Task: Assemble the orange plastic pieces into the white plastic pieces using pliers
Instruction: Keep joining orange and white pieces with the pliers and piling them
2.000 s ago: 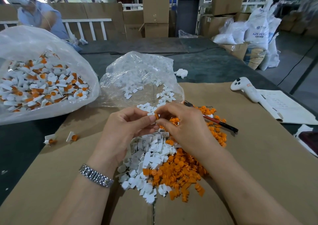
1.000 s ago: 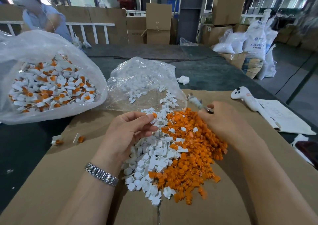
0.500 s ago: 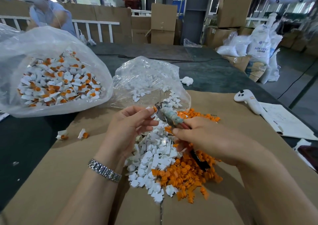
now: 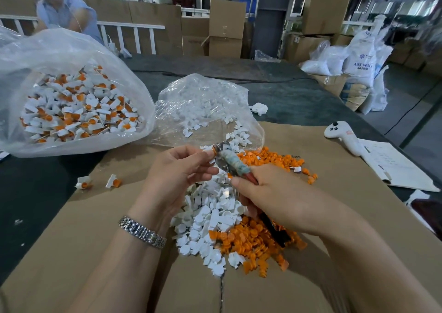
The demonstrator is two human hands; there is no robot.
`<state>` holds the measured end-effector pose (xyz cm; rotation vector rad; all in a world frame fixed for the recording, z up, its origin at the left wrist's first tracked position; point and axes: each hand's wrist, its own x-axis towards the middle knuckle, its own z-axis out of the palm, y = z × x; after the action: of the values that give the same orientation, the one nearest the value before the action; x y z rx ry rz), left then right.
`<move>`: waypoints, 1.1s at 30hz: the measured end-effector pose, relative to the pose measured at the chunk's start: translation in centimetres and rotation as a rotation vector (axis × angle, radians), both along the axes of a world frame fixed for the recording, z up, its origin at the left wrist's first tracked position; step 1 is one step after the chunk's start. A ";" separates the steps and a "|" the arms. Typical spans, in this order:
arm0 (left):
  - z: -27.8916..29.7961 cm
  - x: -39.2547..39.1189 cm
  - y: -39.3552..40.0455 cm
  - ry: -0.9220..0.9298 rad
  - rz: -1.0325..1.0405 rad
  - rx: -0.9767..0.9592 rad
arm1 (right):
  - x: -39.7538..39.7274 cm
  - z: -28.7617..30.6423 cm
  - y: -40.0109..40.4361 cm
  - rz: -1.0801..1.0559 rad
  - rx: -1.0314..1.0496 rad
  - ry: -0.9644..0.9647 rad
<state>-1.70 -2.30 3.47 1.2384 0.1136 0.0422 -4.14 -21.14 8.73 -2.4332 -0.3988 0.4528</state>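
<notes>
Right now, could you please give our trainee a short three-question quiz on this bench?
1. True or false: the right hand holds the pliers.
2. Which bag holds finished orange-and-white parts: A) the large bag on the left, B) the small bag in the middle?
3. What does the left hand pinch at the pliers' tip?

Key: 1. True. 2. A. 3. A small part showing orange; its white piece cannot be made out.

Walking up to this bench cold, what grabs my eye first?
The heap of white pieces and orange pieces on the cardboard at centre, under both hands. Above it the right hand grips pliers whose tip meets a piece pinched by the left hand. At left, a clear bag of assembled pieces.
</notes>
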 end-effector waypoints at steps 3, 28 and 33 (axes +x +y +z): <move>0.0 0.0 0.1 0.023 -0.008 -0.019 | -0.2 -0.8 0.5 -0.037 -0.026 -0.081; -1.2 -1.2 6.6 0.151 0.843 1.359 | 5.9 -5.2 -5.6 -0.494 -0.437 -0.350; -1.2 -1.3 5.1 0.027 0.295 1.087 | 5.9 -6.3 -5.1 -0.482 -0.517 -0.344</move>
<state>-3.05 2.80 2.28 2.2973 0.3222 0.3831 1.77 -26.26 2.40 -2.9912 0.2033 -0.0943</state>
